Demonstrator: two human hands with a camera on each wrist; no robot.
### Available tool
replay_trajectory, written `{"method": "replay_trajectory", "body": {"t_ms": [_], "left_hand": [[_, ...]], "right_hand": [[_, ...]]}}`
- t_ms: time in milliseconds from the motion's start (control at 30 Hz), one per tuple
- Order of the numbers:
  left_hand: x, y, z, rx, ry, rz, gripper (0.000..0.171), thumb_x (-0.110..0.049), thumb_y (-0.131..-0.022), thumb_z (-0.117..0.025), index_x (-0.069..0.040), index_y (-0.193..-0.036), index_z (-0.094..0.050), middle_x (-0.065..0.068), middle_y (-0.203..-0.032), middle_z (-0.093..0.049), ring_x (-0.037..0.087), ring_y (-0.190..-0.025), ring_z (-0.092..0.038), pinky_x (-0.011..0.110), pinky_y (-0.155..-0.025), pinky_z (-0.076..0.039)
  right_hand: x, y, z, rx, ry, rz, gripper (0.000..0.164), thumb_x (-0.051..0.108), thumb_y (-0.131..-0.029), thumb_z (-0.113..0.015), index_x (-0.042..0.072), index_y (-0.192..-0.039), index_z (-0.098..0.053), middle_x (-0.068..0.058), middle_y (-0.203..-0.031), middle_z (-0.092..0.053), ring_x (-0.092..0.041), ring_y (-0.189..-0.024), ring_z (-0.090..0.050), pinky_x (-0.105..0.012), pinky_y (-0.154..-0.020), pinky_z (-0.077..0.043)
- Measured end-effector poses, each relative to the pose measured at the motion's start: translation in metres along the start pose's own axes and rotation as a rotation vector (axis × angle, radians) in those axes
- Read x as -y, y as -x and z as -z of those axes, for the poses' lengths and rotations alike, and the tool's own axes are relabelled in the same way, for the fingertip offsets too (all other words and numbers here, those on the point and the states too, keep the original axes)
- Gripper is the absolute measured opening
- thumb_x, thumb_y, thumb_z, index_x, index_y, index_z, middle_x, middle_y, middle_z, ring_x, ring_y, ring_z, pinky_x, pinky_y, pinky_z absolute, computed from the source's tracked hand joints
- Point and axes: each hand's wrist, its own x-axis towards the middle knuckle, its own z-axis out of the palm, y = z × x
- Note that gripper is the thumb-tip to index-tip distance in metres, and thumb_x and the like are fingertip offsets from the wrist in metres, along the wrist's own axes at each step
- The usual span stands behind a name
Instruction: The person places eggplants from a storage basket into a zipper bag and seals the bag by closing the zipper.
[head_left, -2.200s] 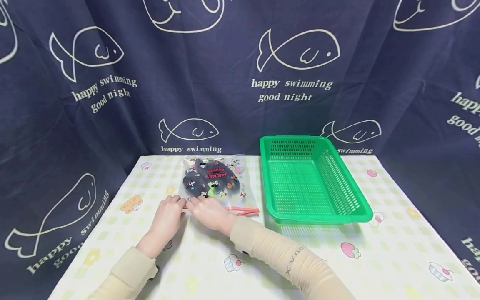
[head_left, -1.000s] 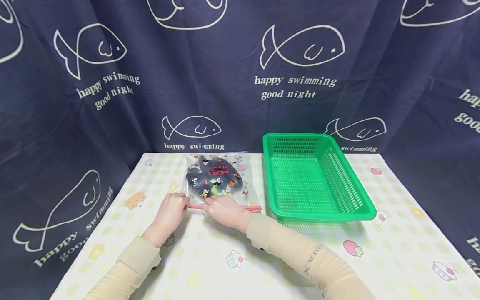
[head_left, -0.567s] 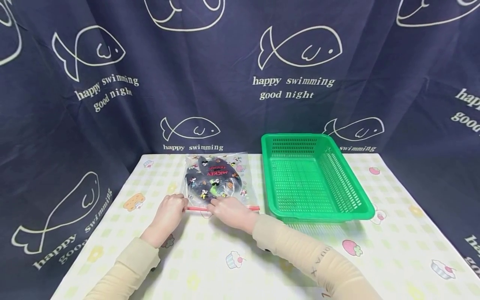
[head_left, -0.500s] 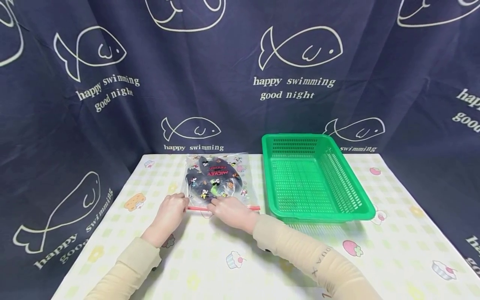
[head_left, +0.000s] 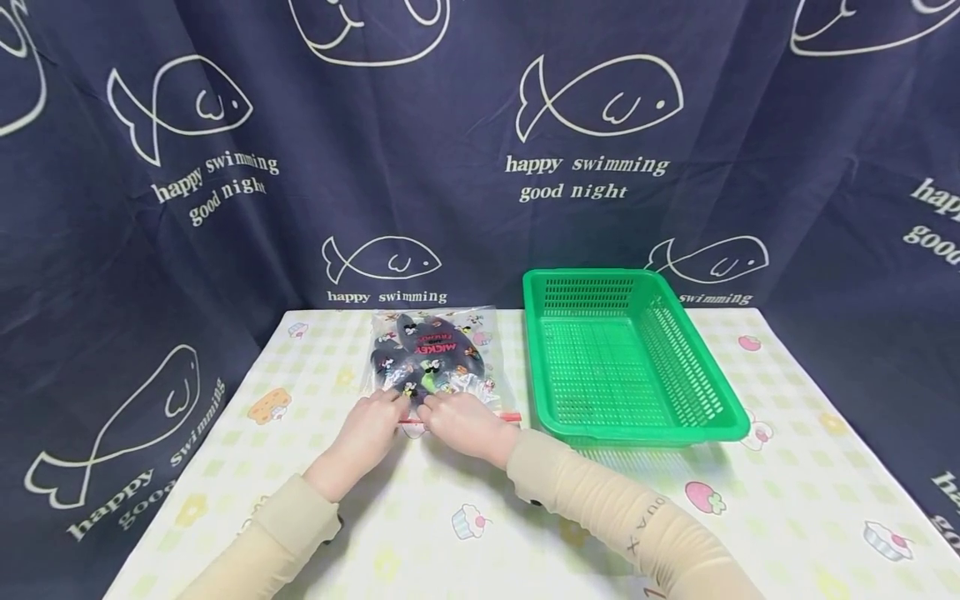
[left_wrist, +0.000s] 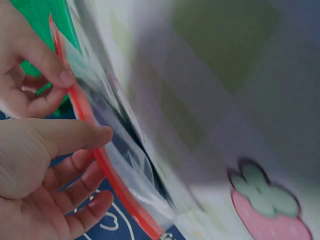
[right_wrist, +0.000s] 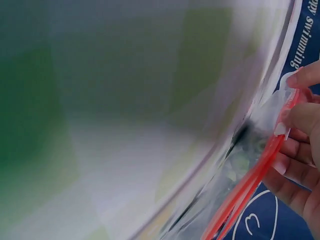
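A clear zip bag (head_left: 487, 350) printed with cartoon figures and red lettering lies toward the back of the table, a dark item (head_left: 408, 354) inside it. Along its near edge runs a red zip strip (head_left: 510, 416). My left hand (head_left: 375, 421) pinches this strip (left_wrist: 120, 182) between thumb and fingers. Close beside it, my right hand (head_left: 465, 425) pinches the strip at a small white slider (right_wrist: 281, 129). In the right wrist view the strip parts into two red lines beyond my right hand (right_wrist: 302, 145). Seen from above, the hands hide the slider.
A green plastic basket (head_left: 536, 375) with slotted sides stands just right of the bag. The table wears a pale checked cloth (head_left: 420, 533) with cupcake and strawberry prints. A navy curtain (head_left: 465, 225) with fish drawings hangs behind.
My right hand has slid rightward along the red strip from its left end. Within the last half second my left hand has moved right too, close to my right hand. The basket stays put.
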Motion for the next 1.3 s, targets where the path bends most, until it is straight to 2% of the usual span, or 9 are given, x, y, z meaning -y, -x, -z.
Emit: {"method": "replay_trajectory", "body": {"t_ms": [67, 267, 500, 733, 1000, 1300], "left_hand": [[-0.002, -0.003, -0.003, 0.009, -0.005, -0.017, 0.023, 0.004, -0.065, -0.069, -0.012, -0.067, -0.052, 0.004, -0.071, -0.054, 0.026, -0.070, -0.056, 0.037, -0.055, -0.042], [-0.005, -0.008, -0.006, 0.061, -0.003, 0.000, 0.021, 0.004, -0.067, -0.065, -0.013, -0.062, -0.054, 0.002, -0.068, -0.054, 0.023, -0.068, -0.055, 0.037, -0.058, -0.043], [-0.009, -0.012, -0.004, 0.064, -0.054, -0.020, 0.024, 0.007, -0.069, -0.064, -0.015, -0.062, -0.057, 0.000, -0.069, -0.058, 0.018, -0.065, -0.051, 0.033, -0.064, -0.047], [-0.006, -0.011, -0.005, 0.056, -0.099, -0.035, 0.022, 0.006, -0.068, -0.065, -0.013, -0.060, -0.059, 0.001, -0.068, -0.058, 0.019, -0.064, -0.051, 0.033, -0.061, -0.046], [-0.005, -0.011, -0.003, 0.084, -0.050, 0.003, 0.025, 0.011, -0.067, -0.062, -0.012, -0.060, -0.056, 0.000, -0.068, -0.054, 0.017, -0.064, -0.047, 0.031, -0.055, -0.045], [-0.003, -0.012, -0.004, 0.064, -0.024, 0.002, 0.029, 0.015, -0.062, -0.057, -0.013, -0.057, -0.053, 0.001, -0.070, -0.055, 0.019, -0.063, -0.044, 0.031, -0.052, -0.042]], "right_hand": [[0.000, 0.000, 0.001, 0.004, 0.001, 0.003, 0.009, 0.020, -0.089, -0.059, 0.016, -0.094, -0.064, 0.004, -0.092, -0.065, -0.011, -0.081, -0.061, -0.024, -0.061, -0.052], [0.002, 0.001, 0.003, 0.003, -0.024, -0.004, 0.012, 0.020, -0.087, -0.061, 0.015, -0.098, -0.066, 0.002, -0.092, -0.065, -0.012, -0.082, -0.062, -0.025, -0.061, -0.053], [0.004, 0.001, 0.001, 0.002, -0.045, -0.010, 0.016, 0.018, -0.088, -0.060, 0.015, -0.102, -0.066, 0.002, -0.094, -0.066, -0.013, -0.083, -0.063, -0.025, -0.066, -0.053], [0.002, 0.003, 0.003, 0.035, -0.027, -0.012, 0.011, 0.017, -0.088, -0.061, 0.014, -0.097, -0.066, 0.001, -0.091, -0.067, -0.012, -0.081, -0.062, -0.023, -0.063, -0.052], [-0.003, 0.012, 0.004, 0.075, -0.037, -0.023, 0.011, 0.016, -0.089, -0.059, 0.014, -0.098, -0.065, -0.002, -0.098, -0.069, -0.013, -0.085, -0.065, -0.024, -0.064, -0.053], [-0.009, 0.023, 0.005, 0.102, -0.075, -0.046, 0.025, 0.014, -0.087, -0.062, 0.013, -0.112, -0.065, -0.003, -0.110, -0.067, -0.015, -0.094, -0.065, -0.026, -0.072, -0.054]]}}
